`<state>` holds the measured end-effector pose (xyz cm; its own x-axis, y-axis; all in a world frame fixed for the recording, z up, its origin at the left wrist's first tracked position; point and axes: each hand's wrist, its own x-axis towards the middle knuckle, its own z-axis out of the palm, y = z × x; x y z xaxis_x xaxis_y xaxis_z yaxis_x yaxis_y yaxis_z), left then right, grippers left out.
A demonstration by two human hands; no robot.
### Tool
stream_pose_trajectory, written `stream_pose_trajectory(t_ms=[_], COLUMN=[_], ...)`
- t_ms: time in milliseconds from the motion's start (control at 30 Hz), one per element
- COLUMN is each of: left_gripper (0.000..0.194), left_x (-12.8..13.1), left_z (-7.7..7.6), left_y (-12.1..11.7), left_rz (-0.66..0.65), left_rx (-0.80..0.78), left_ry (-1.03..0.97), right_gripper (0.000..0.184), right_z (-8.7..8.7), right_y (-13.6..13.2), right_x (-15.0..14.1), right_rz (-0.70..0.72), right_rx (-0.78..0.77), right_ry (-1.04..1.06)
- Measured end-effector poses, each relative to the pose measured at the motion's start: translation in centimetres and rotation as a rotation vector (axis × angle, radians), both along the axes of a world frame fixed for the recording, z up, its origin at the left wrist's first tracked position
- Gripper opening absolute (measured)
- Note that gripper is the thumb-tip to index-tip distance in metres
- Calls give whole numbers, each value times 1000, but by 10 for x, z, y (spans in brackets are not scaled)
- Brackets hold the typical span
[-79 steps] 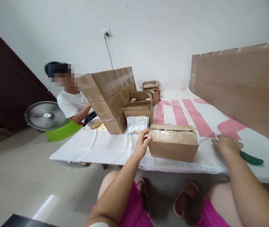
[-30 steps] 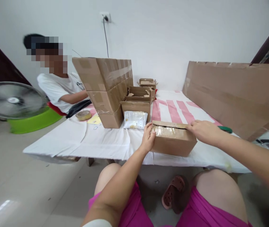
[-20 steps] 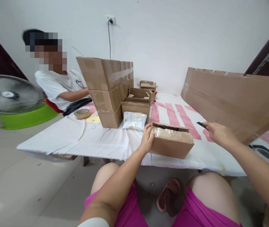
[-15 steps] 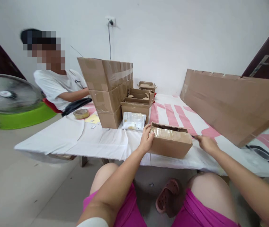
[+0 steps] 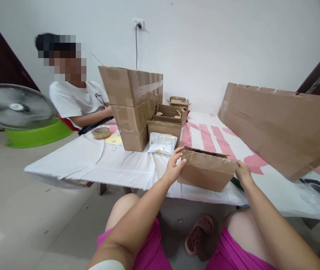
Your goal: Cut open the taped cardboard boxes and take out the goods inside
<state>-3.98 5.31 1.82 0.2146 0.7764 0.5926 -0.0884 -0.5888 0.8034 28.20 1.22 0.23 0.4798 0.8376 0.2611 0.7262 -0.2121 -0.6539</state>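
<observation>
A brown cardboard box [image 5: 205,174] stands near the table's front edge, its long front flap [image 5: 209,159] raised and a narrow dark gap along the top. At the box's left end my left hand [image 5: 174,167] grips the upper corner, with the thumb on the front face and the fingers behind. My right hand [image 5: 243,173] is closed at the flap's right corner. Just below that hand shows part of a dark green object [image 5: 236,183]; its kind is hidden. White flat packets [image 5: 162,143] lie beyond my left hand.
Stacked taped cartons [image 5: 133,116] rise at left, beside open boxes [image 5: 165,127]. A tape roll [image 5: 101,132] lies on the cloth-covered table [image 5: 115,170]. A large cardboard panel [image 5: 278,123] stands at right. Another person [image 5: 70,101] sits at left, near a fan [image 5: 16,107].
The box's front flap has come up, hiding the shiny taped top. My right hand has moved in against the flap's corner; the thin dark tip at its fingers no longer shows.
</observation>
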Motion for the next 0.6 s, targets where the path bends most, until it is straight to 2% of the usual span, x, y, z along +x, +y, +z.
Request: stream_pose_trajectory(t_ms=[100,200,300,400,500,600], left_gripper=[35,34,39,51,46,41], left_x=[0,-1,-3,-5,-6,-8], left_z=[1,1,1,2,5,8], left_y=[-2,-1,2,7,10,13], left_rz=[-6,1,-62,-111,-44,-6], left_rx=[-6,-9,-60,-182,-237,-254], left_ry=[-14,-18,-100,-218,-189,-159], right_gripper=[60,58,52,56,61,49], right_z=[4,3,5,14,25,30], right_y=[-7,-19,-27,-31,-31,-32], right_x=[-16,-38,-52,-51,-45,-41], right_rz=[-8,22,108,236,312,396], right_rx=[210,353,439,418,348,284], right_ry=[211,344,457,577,615,578])
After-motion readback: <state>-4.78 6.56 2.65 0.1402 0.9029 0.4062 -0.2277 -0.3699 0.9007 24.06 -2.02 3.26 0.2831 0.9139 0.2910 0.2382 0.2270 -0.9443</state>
